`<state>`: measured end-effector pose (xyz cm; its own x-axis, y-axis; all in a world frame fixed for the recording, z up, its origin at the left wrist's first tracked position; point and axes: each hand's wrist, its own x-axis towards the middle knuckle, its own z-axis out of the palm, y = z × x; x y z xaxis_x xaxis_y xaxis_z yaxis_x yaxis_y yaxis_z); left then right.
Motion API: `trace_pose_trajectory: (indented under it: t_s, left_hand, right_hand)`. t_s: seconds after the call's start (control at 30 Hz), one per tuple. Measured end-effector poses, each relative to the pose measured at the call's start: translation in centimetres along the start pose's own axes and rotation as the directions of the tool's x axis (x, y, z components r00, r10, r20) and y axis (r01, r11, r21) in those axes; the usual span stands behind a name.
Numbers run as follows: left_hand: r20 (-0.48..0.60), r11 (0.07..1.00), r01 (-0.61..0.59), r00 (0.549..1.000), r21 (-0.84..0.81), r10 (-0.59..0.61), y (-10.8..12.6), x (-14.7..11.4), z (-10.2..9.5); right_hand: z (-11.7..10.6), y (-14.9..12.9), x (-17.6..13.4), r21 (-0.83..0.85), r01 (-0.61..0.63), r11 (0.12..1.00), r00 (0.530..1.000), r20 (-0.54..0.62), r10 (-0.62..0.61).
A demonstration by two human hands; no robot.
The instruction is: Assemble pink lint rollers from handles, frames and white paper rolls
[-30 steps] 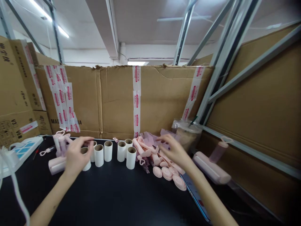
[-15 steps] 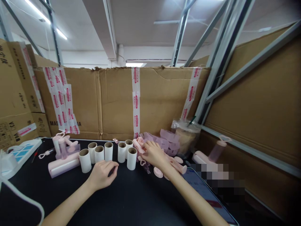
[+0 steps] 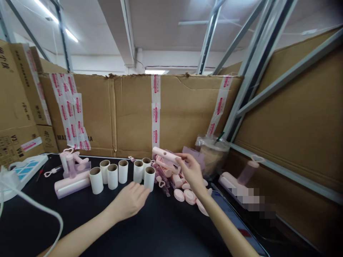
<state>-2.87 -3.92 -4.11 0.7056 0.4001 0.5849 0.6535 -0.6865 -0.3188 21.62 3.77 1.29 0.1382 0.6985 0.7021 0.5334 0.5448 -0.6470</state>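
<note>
My right hand (image 3: 192, 170) pinches one end of a pink plastic tube with a round hole (image 3: 164, 154), raised above a pile of pink roller parts (image 3: 167, 170). My left hand (image 3: 131, 200) is back-up over the black tabletop, its fingers loosely bent and nothing visible in them. Its fingertips are close to the front right white paper roll (image 3: 149, 177); whether they touch it I cannot tell. Several more white rolls (image 3: 113, 177) stand upright in a loose row to the left. Pink round discs (image 3: 190, 196) lie below my right wrist.
An assembled pink lint roller (image 3: 72, 185) lies at the left, another (image 3: 233, 184) at the right. Behind my right hand stands a bagged drink cup (image 3: 213, 157). A tablet (image 3: 238, 225) lies under my right forearm. A white cable (image 3: 40, 205) crosses the left; cardboard (image 3: 134, 117) walls the back.
My right hand has lifted the pink tube out of the pile and moved right. My left hand has shifted right, towards the front right white roll.
</note>
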Motion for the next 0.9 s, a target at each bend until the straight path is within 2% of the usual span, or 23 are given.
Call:
trace_pose_trajectory:
  t_s: [0.07,0.1,0.27,0.4,0.6,0.73,0.9]
  left_hand:
    - [0.154,0.991,-0.119,0.982,0.061,0.108,1.1,2.0,0.2]
    - [0.189,0.991,-0.117,0.976,0.063,0.104,1.6,3.0,0.4]
    - [0.290,0.997,0.032,0.956,0.071,-0.051,3.2,7.7,2.3]
    - [0.363,0.984,0.166,0.915,0.062,-0.177,4.4,9.4,3.7]
    - [0.452,0.932,0.350,0.820,0.091,-0.352,5.8,10.3,4.3]
    - [0.427,0.926,0.374,0.830,0.053,-0.359,5.9,10.4,3.7]
    - [0.319,0.936,0.351,0.889,-0.015,-0.328,5.1,9.7,2.2]
  right_hand:
    - [-0.8,-0.1,0.0,0.092,-0.024,0.995,0.992,-0.119,0.035]
    - [-1.1,-0.1,-0.1,0.132,-0.031,0.991,0.983,-0.174,0.054]
    - [-1.7,-0.1,-0.7,0.262,-0.028,0.965,0.919,-0.374,0.128]
    - [-1.9,-0.5,-0.8,0.323,-0.005,0.946,0.891,-0.428,0.150]
    - [-2.2,-1.4,-0.9,0.366,0.022,0.930,0.893,-0.426,0.147]
    - [-2.0,-1.4,-1.1,0.370,0.028,0.929,0.904,-0.406,0.134]
    - [-2.0,-1.9,-1.2,0.364,0.026,0.931,0.915,-0.384,0.125]
